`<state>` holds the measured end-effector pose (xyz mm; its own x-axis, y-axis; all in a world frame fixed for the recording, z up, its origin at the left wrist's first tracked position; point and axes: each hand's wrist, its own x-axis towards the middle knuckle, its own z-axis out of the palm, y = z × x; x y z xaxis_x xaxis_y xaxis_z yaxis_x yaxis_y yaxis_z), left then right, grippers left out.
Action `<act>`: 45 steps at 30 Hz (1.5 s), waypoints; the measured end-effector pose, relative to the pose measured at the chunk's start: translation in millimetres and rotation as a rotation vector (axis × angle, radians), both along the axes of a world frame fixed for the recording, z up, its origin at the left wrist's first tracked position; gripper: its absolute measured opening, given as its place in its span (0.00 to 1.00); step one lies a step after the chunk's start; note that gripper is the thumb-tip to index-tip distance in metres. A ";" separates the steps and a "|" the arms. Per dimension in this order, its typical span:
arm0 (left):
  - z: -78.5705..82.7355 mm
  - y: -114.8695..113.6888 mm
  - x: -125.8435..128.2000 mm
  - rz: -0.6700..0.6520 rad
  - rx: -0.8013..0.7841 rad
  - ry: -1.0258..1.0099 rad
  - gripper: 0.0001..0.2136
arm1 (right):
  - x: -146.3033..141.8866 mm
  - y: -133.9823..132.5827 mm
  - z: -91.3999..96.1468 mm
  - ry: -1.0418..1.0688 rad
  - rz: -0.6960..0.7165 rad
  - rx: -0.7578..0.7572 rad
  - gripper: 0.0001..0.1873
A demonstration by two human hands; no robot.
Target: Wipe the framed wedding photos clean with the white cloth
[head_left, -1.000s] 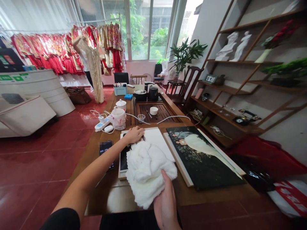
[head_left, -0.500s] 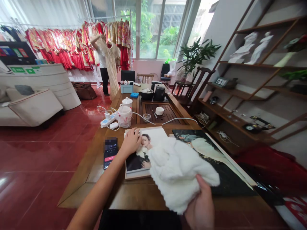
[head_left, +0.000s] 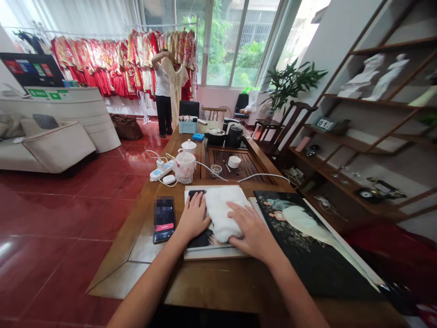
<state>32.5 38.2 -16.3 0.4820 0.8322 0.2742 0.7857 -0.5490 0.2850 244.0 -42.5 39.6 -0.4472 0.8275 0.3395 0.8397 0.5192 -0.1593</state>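
Note:
A white fluffy cloth (head_left: pixel 223 212), folded into a pad, lies on a framed portrait photo (head_left: pixel 200 243) on the wooden table. My right hand (head_left: pixel 248 228) grips the cloth from its right side, fingers spread over the top and thumb at the lower edge. Flat on the left part of the photo rests my left hand (head_left: pixel 195 218), its fingers stretched out and its thumb close to the cloth. Most of the portrait is hidden by the cloth and hands. To the right lies a larger dark picture panel (head_left: pixel 307 237) with figures in pale gowns.
Left of the photo lies a phone (head_left: pixel 164 219). Behind it are a power strip (head_left: pixel 162 171), a wrapped cup (head_left: pixel 185 166) and a lidded cup (head_left: pixel 189 146). A white cable (head_left: pixel 262 175) crosses the tea tray (head_left: pixel 235 157). Another person (head_left: pixel 164 95) holds a dress near the clothes rack.
The cloth has gone from hanging loose in my right hand to lying folded on the photo. My left hand has shifted down the photo. The view has turned slightly left.

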 end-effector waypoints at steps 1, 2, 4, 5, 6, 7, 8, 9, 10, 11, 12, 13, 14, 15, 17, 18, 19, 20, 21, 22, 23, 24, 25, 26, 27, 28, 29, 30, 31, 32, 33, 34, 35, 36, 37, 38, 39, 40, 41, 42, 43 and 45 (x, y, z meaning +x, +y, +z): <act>0.5 -0.3 -1.2 -0.009 0.004 0.001 0.26 | -4.6 0.6 0.9 -0.034 0.006 -0.011 0.24; 1.0 -1.0 -2.3 -0.012 0.009 -0.001 0.26 | -8.3 0.4 2.2 -0.050 0.007 -0.017 0.25; 2.0 -3.5 -3.4 0.002 0.017 -0.014 0.25 | -13.1 0.1 6.5 -0.053 -0.005 -0.007 0.29; 2.5 -4.9 -3.5 0.011 0.016 -0.021 0.24 | -14.7 1.1 9.2 -0.053 -0.017 0.005 0.32; 2.8 -6.3 -3.5 0.017 0.013 -0.028 0.24 | -16.3 3.3 11.8 -0.057 -0.028 0.019 0.35; 2.9 -7.5 -3.3 0.023 0.006 -0.034 0.24 | -18.0 6.8 13.8 -0.067 -0.039 0.031 0.37; 2.8 -8.4 -3.2 0.027 -0.003 -0.037 0.25 | -20.1 11.5 14.8 -0.084 -0.047 0.035 0.39; 2.5 -8.9 -3.0 0.030 -0.012 -0.037 0.26 | -22.4 16.8 14.5 -0.104 -0.050 0.031 0.40; 1.9 -9.1 -3.0 0.030 -0.023 -0.034 0.27 | -24.8 22.4 12.8 -0.125 -0.051 0.018 0.41; 1.2 -9.1 -3.1 0.028 -0.032 -0.030 0.28 | -27.1 27.7 10.0 -0.143 -0.052 0.002 0.42; 0.4 -8.8 -3.3 0.024 -0.039 -0.025 0.28 | -29.0 32.1 6.3 -0.157 -0.054 -0.014 0.42; -0.5 -8.5 -3.5 0.018 -0.043 -0.021 0.28 | -30.4 35.4 2.3 -0.167 -0.056 -0.026 0.42; -1.3 -8.1 -3.8 0.012 -0.043 -0.020 0.29 | -31.2 37.3 -1.6 -0.174 -0.057 -0.034 0.43; -2.0 -7.8 -4.0 0.010 -0.041 -0.021 0.29 | -31.2 37.9 -5.1 -0.177 -0.057 -0.038 0.43; -3.2 -7.5 -4.3 0.010 -0.032 -0.026 0.29 | -29.5 35.2 -9.7 -0.177 -0.052 -0.041 0.44; -3.7 -7.4 -4.2 0.013 -0.026 -0.030 0.29 | -28.0 32.3 -10.8 -0.176 -0.048 -0.044 0.45; -4.2 -7.4 -4.2 0.019 -0.019 -0.034 0.29 | -26.2 28.6 -11.3 -0.175 -0.042 -0.049 0.45; -4.5 -7.4 -4.0 0.025 -0.013 -0.039 0.29 | -24.2 24.2 -11.5 -0.175 -0.033 -0.056 0.46; -4.8 -7.4 -3.8 0.031 -0.009 -0.044 0.29 | -22.2 19.1 -11.4 -0.175 -0.024 -0.063 0.47; -4.9 -7.4 -3.5 0.036 -0.006 -0.049 0.29 | -20.2 13.4 -11.5 -0.177 -0.016 -0.071 0.48; -4.8 -7.4 -3.3 0.041 -0.006 -0.051 0.28 | -18.3 7.3 -11.7 -0.179 -0.011 -0.078 0.50; -4.5 -7.4 -3.0 0.044 -0.007 -0.053 0.28 | -16.5 1.0 -12.2 -0.180 -0.013 -0.083 0.51; -4.1 -7.4 -2.8 0.046 -0.009 -0.053 0.28 | -14.8 -5.1 -12.8 -0.181 -0.019 -0.086 0.52; -3.7 -7.4 -2.6 0.048 -0.009 -0.052 0.27 | -13.3 -10.5 -13.7 -0.183 -0.028 -0.087 0.53; -3.3 -7.4 -2.5 0.048 -0.009 -0.049 0.27 | -11.9 -14.9 -14.5 -0.187 -0.035 -0.086 0.53; -2.9 -7.4 -2.5 0.045 -0.009 -0.044 0.27 | -10.7 -17.6 -15.3 -0.192 -0.040 -0.085 0.52; -2.6 -7.4 -2.5 0.039 -0.008 -0.038 0.27 | -9.7 -18.4 -15.9 -0.197 -0.043 -0.082 0.51; -2.5 -7.2 -2.6 0.032 -0.008 -0.032 0.27 | -8.9 -17.2 -16.3 -0.202 -0.043 -0.079 0.50; -2.6 -7.0 -2.8 0.025 -0.008 -0.026 0.27 | -8.3 -13.8 -16.5 -0.206 -0.044 -0.075 0.48; -2.8 -6.8 -3.0 0.020 -0.008 -0.024 0.27 | -8.0 -8.6 -16.5 -0.207 -0.048 -0.068 0.47; -3.0 -6.5 -3.3 0.016 -0.009 -0.023 0.27 | -8.0 -1.9 -16.4 -0.206 -0.055 -0.061 0.46; -3.3 -6.1 -3.6 0.013 -0.010 -0.023 0.27 | -8.2 5.9 -16.2 -0.204 -0.065 -0.053 0.46; -3.6 -5.8 -3.9 0.009 -0.010 -0.023 0.27 | -8.8 14.3 -16.0 -0.200 -0.078 -0.046 0.45; -3.8 -5.6 -4.2 0.004 -0.008 -0.022 0.26 | -9.7 22.8 -15.9 -0.196 -0.095 -0.040 0.44; -4.1 -5.4 -4.4 -0.001 -0.006 -0.019 0.26 | -10.8 31.0 -15.8 -0.191 -0.112 -0.036 0.44; -4.3 -5.3 -4.6 -0.005 -0.002 -0.015 0.26 | -12.2 38.6 -15.7 -0.186 -0.130 -0.033 0.43; -4.4 -5.3 -4.7 -0.007 0.001 -0.010 0.26 | -13.7 45.2 -15.8 -0.181 -0.147 -0.031 0.42; -4.6 -5.3 -4.7 -0.007 0.005 -0.007 0.26 | -15.1 50.6 -15.9 -0.175 -0.162 -0.028 0.42; -4.6 -5.4 -4.7 -0.004 0.008 -0.005 0.26 | -16.4 54.6 -16.0 -0.169 -0.174 -0.027 0.41; -4.6 -5.5 -4.6 0.002 0.010 -0.005 0.26 | -17.5 56.8 -16.2 -0.162 -0.183 -0.024 0.41; -4.5 -5.6 -4.4 0.008 0.010 -0.007 0.27 | -18.2 57.2 -16.4 -0.157 -0.189 -0.020 0.40; -3.9 -5.8 -4.0 0.022 0.007 -0.013 0.27 | -18.6 52.3 -17.0 -0.153 -0.185 -0.015 0.40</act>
<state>28.6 32.3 -20.3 0.4596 0.8407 0.2864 0.7942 -0.5333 0.2913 225.4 9.8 22.6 -0.3332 0.9044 0.2666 0.9351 0.3531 -0.0291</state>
